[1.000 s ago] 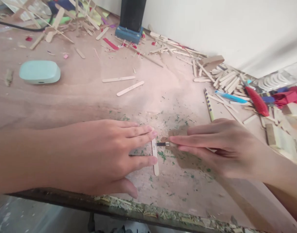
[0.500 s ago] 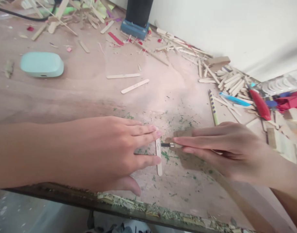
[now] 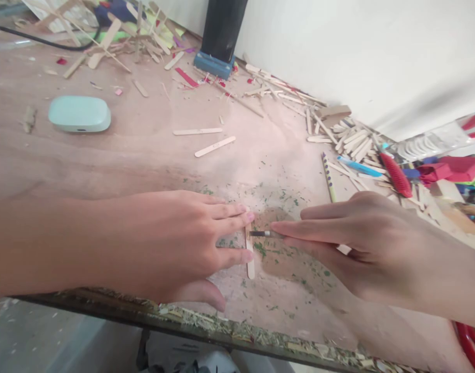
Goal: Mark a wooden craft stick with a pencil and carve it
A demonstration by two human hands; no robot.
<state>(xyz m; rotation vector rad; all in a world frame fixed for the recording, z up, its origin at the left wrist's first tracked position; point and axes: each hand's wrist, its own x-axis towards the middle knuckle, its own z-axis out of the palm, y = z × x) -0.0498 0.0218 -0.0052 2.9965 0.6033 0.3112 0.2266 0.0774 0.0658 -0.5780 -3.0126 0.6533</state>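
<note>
My left hand point(image 3: 171, 243) lies flat on the wooden table point(image 3: 144, 166), its fingertips pressing down a pale popsicle stick point(image 3: 249, 259) that lies near the front edge. My right hand point(image 3: 357, 243) comes in from the right, pinched around a small knife point(image 3: 260, 233). Its dark blade tip touches the right side of the stick, between my left fingertips. Most of the knife's handle is hidden inside my right hand.
A mint-green case point(image 3: 80, 114) lies at the left. Two loose sticks point(image 3: 206, 140) rest mid-table. Piles of sticks point(image 3: 349, 134), a striped pencil point(image 3: 328, 176), a blue pen point(image 3: 359, 167) and a red tool point(image 3: 396, 173) crowd the right. A black post on a blue base point(image 3: 214, 65) stands behind.
The view has shifted slightly. The blade tip has moved left until it meets the stick. My left hand stays pressed on the stick.
</note>
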